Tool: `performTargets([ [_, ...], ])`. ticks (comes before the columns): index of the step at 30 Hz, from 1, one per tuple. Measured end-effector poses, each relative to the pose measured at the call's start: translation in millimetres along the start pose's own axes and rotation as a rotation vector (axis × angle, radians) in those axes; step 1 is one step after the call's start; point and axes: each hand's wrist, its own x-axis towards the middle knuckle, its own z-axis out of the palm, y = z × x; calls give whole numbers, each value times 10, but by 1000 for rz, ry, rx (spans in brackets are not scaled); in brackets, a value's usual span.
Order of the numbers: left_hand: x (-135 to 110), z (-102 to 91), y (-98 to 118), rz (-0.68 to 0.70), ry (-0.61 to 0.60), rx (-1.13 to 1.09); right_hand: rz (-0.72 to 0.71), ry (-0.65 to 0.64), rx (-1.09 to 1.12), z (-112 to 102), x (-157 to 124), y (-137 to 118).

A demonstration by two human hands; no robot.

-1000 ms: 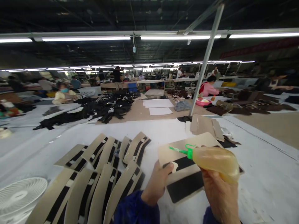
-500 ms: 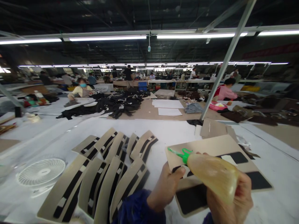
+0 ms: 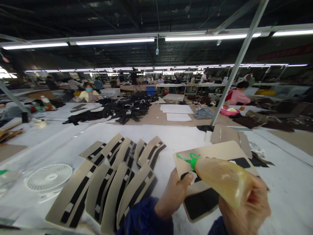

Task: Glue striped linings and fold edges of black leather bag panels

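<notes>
My right hand (image 3: 246,205) is wrapped round a squeeze bottle (image 3: 220,178) of amber liquid, probably glue, which lies tilted over a beige panel. Its green nozzle (image 3: 186,159) points left, above the panel's upper left corner. My left hand (image 3: 174,192) grips the left edge of the beige panel (image 3: 220,150), thumb on top. Black patches and a whitish piece sit on that panel, partly hidden by the bottle and right hand. Left of my hands, several curved beige panels (image 3: 109,195) with black strips stand or lean in two rows on the white table.
A white fan (image 3: 49,178) lies at the left. Behind the panel are flat brown pieces (image 3: 227,135) and a slanting metal post (image 3: 239,62). Dark fabric pieces (image 3: 122,109) and white sheets (image 3: 177,109) cover the far table. Co-workers sit at the far left and right.
My right hand and the bottle's base have shifted slightly right and down, while the nozzle stays over the panel's corner. The left hand keeps its grip. The view has shifted a little.
</notes>
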Motion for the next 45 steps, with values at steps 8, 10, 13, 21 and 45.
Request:
performTargets([
  [8,-38,-40,-63,-81,75,18,106,28,-23,49,186,-5],
  [10,-50,-42,-91,-97,77,-16,158,24,34,83,233,-1],
  [13,-69,-47,-138,-126,88,-59,239,22,99,125,252,2],
  [21,-122,-47,-44,-95,107,-122,182,88,53,81,60,45],
  [45,-123,-89,-36,0,109,-94,1,106,-41,57,3,186],
])
